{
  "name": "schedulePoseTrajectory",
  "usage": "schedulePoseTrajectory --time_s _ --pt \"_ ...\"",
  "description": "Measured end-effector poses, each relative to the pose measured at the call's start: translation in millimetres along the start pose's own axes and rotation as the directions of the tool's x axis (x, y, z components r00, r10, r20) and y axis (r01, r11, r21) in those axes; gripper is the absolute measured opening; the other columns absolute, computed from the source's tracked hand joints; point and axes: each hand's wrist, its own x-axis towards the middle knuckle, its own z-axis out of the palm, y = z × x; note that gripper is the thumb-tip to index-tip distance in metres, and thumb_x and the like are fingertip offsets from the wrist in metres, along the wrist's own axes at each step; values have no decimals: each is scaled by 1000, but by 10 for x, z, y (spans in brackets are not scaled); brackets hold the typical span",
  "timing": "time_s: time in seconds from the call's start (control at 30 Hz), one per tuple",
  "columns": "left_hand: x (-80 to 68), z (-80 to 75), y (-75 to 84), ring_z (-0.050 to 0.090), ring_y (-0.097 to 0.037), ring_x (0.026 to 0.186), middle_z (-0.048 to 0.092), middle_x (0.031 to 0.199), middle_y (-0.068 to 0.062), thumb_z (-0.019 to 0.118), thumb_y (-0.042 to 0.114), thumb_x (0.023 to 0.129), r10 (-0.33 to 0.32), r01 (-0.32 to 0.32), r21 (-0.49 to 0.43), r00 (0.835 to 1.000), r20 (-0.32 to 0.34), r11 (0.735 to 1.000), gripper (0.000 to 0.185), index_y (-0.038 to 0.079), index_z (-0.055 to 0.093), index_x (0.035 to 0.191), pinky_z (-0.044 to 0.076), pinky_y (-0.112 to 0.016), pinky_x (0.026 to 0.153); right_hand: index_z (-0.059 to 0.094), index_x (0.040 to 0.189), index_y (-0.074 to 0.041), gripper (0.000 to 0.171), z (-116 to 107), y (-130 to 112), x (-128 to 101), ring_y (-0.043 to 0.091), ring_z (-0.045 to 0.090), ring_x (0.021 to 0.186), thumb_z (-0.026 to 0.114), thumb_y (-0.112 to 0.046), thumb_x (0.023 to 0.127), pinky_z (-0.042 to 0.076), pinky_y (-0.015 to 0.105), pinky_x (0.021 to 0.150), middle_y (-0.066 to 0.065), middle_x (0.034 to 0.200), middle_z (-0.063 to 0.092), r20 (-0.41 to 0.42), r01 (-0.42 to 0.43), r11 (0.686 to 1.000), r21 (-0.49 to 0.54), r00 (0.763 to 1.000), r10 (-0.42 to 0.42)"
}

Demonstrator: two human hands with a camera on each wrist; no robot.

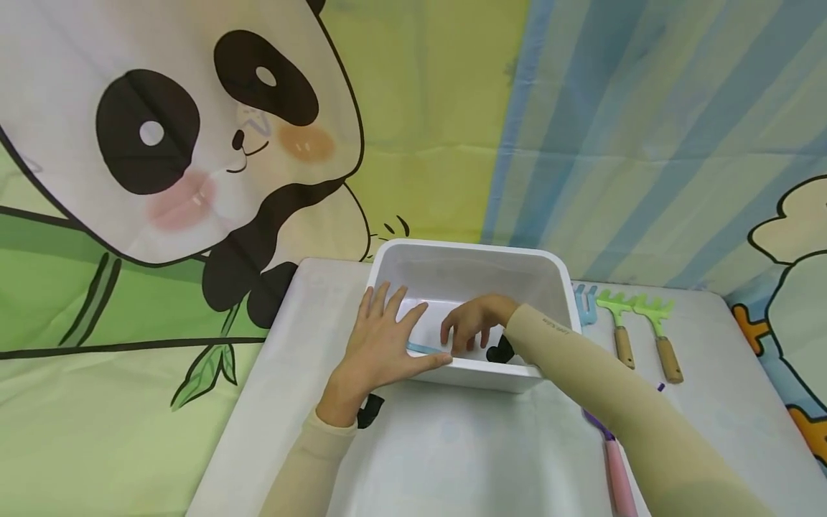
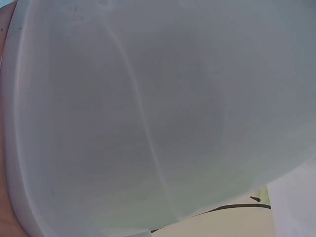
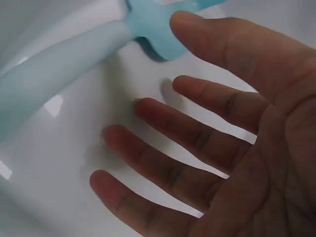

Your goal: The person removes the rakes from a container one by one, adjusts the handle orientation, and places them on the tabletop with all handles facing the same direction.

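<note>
A white plastic bin [image 1: 472, 262] stands on the table. My left hand [image 1: 382, 352] rests at its front left corner, fingers straight and spread, thumb stretched along the front rim. Inside the bin is my right hand [image 1: 470, 323], palm down with fingers loosely bent and nothing in its grasp. In the right wrist view, a light blue hand tool [image 3: 64, 64] lies in the bin beside the fingertips; the thumb overlaps its wider head. Only a thin strip of this tool shows behind the front rim in the head view. The left wrist view is mostly filled by the bin's wall [image 2: 148, 98].
Right of the bin lie a light blue fork [image 1: 586, 307] and two green rakes with wooden handles [image 1: 669, 360]. Nearer me, a pink handle [image 1: 620, 477] with a purple end lies partly under my right sleeve. A panda-printed cloth [image 1: 420, 108] hangs behind the white table [image 1: 446, 459].
</note>
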Motion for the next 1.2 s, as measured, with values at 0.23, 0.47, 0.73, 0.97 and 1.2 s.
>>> schedulePoseTrajectory --time_s 0.23,0.47,0.73,0.97,1.2 --pt "-12 17 12 17 -42 147 38 155 -16 29 96 75 -2 2 18 1000 9 1000 103 25 56 144 1 -57 118 65 116 -14 29 108 38 53 28 68 96 74 -20 90 55 50 85 7 113 64 143 -43 999 -1 989 43" --pt "-16 23 15 17 -42 147 39 154 -16 29 96 75 2 -2 18 1000 6 1000 103 24 57 143 3 -58 118 66 108 -12 16 155 35 71 24 68 91 69 -14 92 56 47 82 5 106 67 194 -24 999 -43 981 32" --pt "-40 13 21 16 -41 148 38 154 -16 29 97 74 -13 13 15 1000 9 1000 104 24 57 143 0 -56 118 65 108 -14 18 180 65 94 24 67 91 67 -8 91 56 49 78 5 104 68 219 -44 997 -60 974 56" --pt "-46 17 48 16 -41 148 38 155 -15 29 97 74 -7 7 27 1000 20 1000 103 25 56 143 0 -56 118 64 104 -12 20 207 77 57 22 65 87 66 0 88 56 45 74 7 103 64 226 -54 998 -28 972 59" --pt "-65 20 35 17 -40 147 38 155 -14 30 96 74 -14 14 31 1000 21 999 102 26 56 144 -2 -55 118 63 111 -13 25 122 31 7 25 66 93 70 -4 89 57 45 76 7 110 62 132 -45 998 -38 990 49"
